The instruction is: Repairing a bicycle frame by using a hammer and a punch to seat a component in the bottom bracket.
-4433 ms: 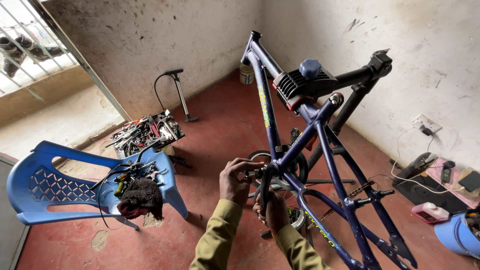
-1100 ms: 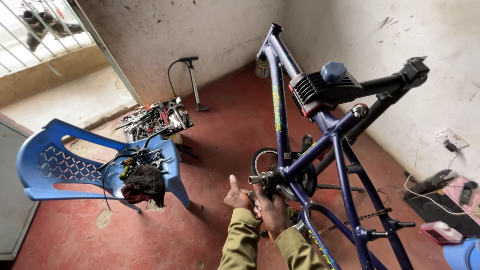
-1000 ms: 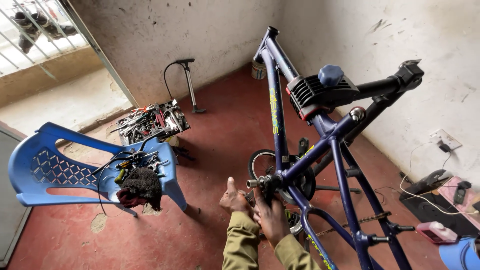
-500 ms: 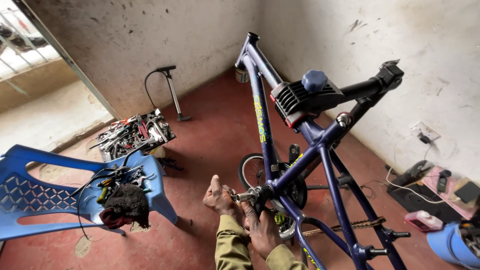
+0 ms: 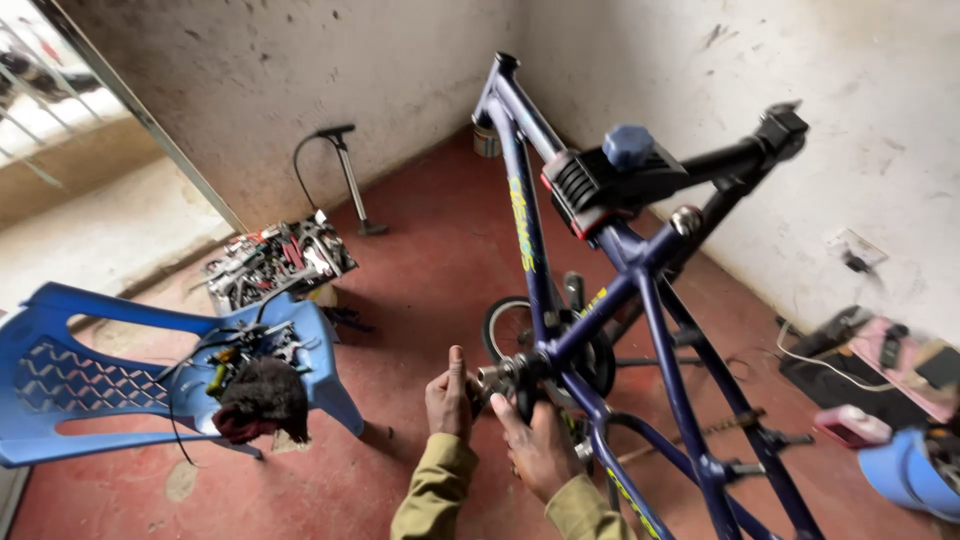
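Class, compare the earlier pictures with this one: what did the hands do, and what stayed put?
Little changed: the left hand and right hand stay at the bottom bracket axle of the clamped dark blue bicycle frame, shifting grip only slightly. The blue plastic chair stays put.

Your left hand and right hand close around the bottom bracket of a dark blue bicycle frame. The frame has no wheels and is clamped in a black repair stand above and to the right of your hands. Its down tube rises away from your hands with yellow lettering along it; the stays run down to the right of your right hand. The short metal axle stub juts out just above your left fingers.
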